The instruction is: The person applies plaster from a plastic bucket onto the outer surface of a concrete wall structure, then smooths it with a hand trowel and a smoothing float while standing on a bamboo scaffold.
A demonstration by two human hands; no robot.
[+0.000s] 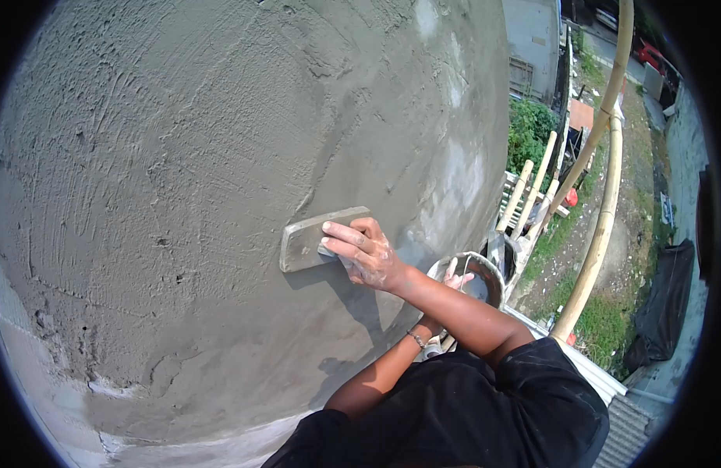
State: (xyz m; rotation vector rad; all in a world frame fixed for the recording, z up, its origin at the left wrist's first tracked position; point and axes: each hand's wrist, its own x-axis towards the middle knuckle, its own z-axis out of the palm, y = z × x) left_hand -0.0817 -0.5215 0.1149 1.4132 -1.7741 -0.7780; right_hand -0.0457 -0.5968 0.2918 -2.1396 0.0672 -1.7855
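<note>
My right hand is closed on the handle of a flat, rectangular float, whose face lies against the wet grey plaster wall. Mortar smears its fingers. Lower and to the right, my left hand shows partly behind my right forearm, at the near rim of a bucket. Its visible fingers are spread apart; the palm is hidden. A bracelet circles the left wrist. Inside the bucket there is something grey and wet.
Bamboo poles rise on the right, with shorter pole ends beside them. Far below lie a grassy yard, a green bush and a dark sheet. Corrugated roofing is at the lower right.
</note>
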